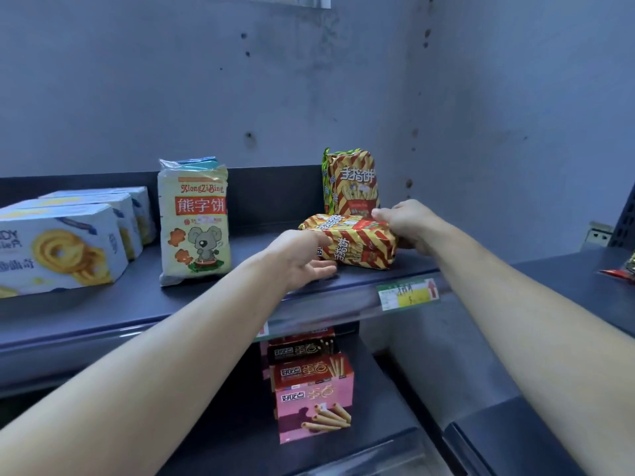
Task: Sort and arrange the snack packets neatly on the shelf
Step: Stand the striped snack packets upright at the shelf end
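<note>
A red-and-gold striped snack packet [357,240] lies on its side on the dark top shelf [144,297]. My left hand [302,255] holds its left end, fingers under and around it. My right hand [405,223] grips its right end from above. Behind it two more striped packets [355,180] stand upright against the shelf's back, a green-edged one partly hidden behind the front one. A cream packet with a grey koala [194,221] stands upright further left.
Blue-white cookie boxes [58,249] lie in a row at the far left. Pink and red egg-roll boxes [314,400] stand on the lower shelf. A price tag [407,293] hangs on the shelf edge. Another packet's corner [622,267] shows at far right.
</note>
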### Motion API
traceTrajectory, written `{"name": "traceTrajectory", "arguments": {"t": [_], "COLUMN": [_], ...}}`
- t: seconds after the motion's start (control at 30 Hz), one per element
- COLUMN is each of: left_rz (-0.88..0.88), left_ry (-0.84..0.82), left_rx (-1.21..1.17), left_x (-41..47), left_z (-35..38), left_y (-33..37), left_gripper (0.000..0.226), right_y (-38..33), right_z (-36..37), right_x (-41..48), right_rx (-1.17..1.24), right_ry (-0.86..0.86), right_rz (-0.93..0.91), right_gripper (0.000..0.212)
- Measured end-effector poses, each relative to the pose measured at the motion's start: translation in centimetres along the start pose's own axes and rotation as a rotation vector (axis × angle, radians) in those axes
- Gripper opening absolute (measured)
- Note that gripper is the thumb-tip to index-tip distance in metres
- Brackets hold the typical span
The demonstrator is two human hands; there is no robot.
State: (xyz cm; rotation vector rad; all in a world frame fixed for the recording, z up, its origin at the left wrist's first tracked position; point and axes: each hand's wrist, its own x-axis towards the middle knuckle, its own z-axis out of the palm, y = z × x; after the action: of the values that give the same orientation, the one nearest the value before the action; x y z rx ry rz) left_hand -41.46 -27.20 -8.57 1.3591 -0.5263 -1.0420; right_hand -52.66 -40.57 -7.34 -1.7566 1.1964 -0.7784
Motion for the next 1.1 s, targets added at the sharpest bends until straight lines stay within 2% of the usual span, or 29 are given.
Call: {"name": "traceTrajectory", "arguments": {"t": [0.3,0.43,0.53,0.63,0.8,0.87,0.97,1.1], "left_rz": [0.072,0.151,0.271,0.361,0.421,0.428,0.434,0.460], "left_ry": [0.038,0.003,-0.028,-0.071,-0.107,-0.122,-0.137,-0.137], "left_rx": [0.112,0.082,0.048,0.052,-0.001,-0.015,-0.035,-0.057], "left_x": [-0.3,-1.5,-2.4,-3.8,-6.3,-7.2,-8.1,-8.5], "left_z": [-0.4,-1.6,-3.1,-5.0,-9.1,-10.5,-12.2,-14.0], "left_y": [0.1,0.3,1.4,2.5,3.4,3.4,3.2,3.1], "left_gripper": [0.034,0.039,0.055,0.059,0.046,0.041,0.038,0.043], "right_y": [-0.9,-1.6,-2.4,-3.6,-4.9,-5.1,-5.4,-6.1], "right_z": [1.2,1.5,2.4,4.1,6.8,7.7,8.9,10.1], "right_x": [-3.8,-6.1,-8.0,-9.9,-11.9,-12.5,-13.2,-14.1], "right_rx": [0.034,0.142,0.268,0.470,0.600,0.615,0.629,0.637], "right_ry": [-0.149,-0.141,-0.156,-0.174,-0.186,-0.200,-0.222,-0.222], "right_rz": [-0.028,-0.073,-0.121,-0.168,-0.210,-0.211,-0.236,-0.269], "right_gripper": [0.032,0.021,0.005,0.020,0.033,0.030,0.014,0.018]}}
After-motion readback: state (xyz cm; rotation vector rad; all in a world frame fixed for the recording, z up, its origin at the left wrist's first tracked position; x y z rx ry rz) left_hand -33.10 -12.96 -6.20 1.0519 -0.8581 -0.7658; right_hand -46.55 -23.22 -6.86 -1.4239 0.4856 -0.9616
